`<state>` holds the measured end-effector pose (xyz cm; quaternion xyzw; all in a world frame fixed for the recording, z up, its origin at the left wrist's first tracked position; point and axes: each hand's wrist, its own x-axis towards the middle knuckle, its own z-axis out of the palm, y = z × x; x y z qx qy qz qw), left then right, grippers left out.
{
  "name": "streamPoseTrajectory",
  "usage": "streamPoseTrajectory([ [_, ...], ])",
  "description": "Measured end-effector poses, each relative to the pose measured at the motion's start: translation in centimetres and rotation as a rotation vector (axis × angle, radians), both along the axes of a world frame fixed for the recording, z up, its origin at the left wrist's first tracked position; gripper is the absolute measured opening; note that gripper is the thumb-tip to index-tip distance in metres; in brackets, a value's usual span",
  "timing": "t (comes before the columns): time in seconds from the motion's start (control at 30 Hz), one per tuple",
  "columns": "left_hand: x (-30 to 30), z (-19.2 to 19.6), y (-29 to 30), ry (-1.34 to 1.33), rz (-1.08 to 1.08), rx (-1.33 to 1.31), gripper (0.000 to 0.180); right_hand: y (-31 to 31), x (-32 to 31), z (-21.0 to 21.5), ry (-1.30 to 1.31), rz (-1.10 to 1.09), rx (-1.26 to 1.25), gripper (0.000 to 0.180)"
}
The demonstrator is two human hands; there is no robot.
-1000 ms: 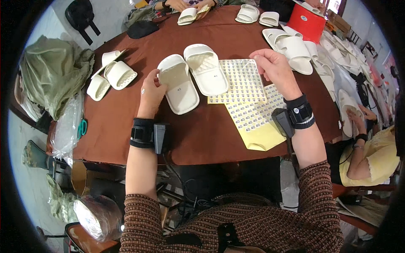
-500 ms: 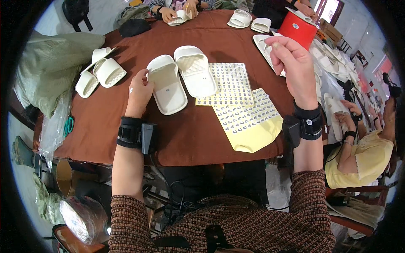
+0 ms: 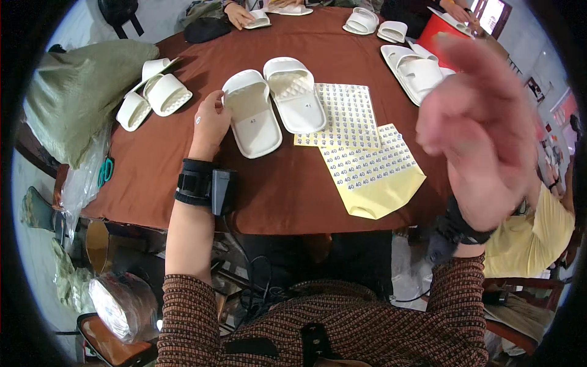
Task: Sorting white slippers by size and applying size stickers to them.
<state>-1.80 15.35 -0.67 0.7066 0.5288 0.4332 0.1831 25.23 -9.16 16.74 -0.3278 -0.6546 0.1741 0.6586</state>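
Two white slippers lie side by side on the brown tablecloth, toes pointing away, each with a small printed sticker on its insole. My left hand point(image 3: 211, 125) has its fingers curled against the strap's outer side on the left slipper point(image 3: 252, 128). The right slipper point(image 3: 302, 113) overlaps a yellow-edged sheet of stickers point(image 3: 351, 116). Below that sheet lies a second sticker sheet point(image 3: 382, 192), its lower part bare yellow backing. My right hand point(image 3: 483, 122) is raised high over the table's right side, smeared by motion; whether it holds anything cannot be made out.
More white slippers point(image 3: 165, 95) stand at the left beside a greenish sack point(image 3: 85, 98). Teal scissors point(image 3: 106, 172) lie near the left edge. At the right are other slippers point(image 3: 413, 73) and a red bucket point(image 3: 431, 38). Co-workers' hands point(image 3: 238, 15) handle slippers at the far side.
My right hand has come up closer to the camera and turned, now blurred. My left hand stays at the left slipper. The whole view has shifted slightly.
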Motion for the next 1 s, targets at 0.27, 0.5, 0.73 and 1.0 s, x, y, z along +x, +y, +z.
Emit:
streamPoseTrajectory([
  [0.27, 1.0, 0.4, 0.2, -0.040, 0.028, 0.069, 0.043, 0.8, 4.7, 2.8, -0.542, 0.210, 0.238, 0.060],
  [0.5, 1.1, 0.8, -0.6, 0.022, 0.041, 0.075, 0.038, -0.3, 6.4, 2.6, -0.505, 0.224, 0.285, 0.064],
  [0.73, 1.8, 1.6, -2.1, -0.058, 0.016, 0.002, 0.038, -0.2, 6.8, 1.3, -0.439, 0.221, 0.298, 0.069],
  [1.0, 1.5, 1.6, -1.8, -0.060, -0.003, -0.018, 0.035, 0.4, 6.2, 0.7, -0.325, 0.260, 0.183, 0.074],
])
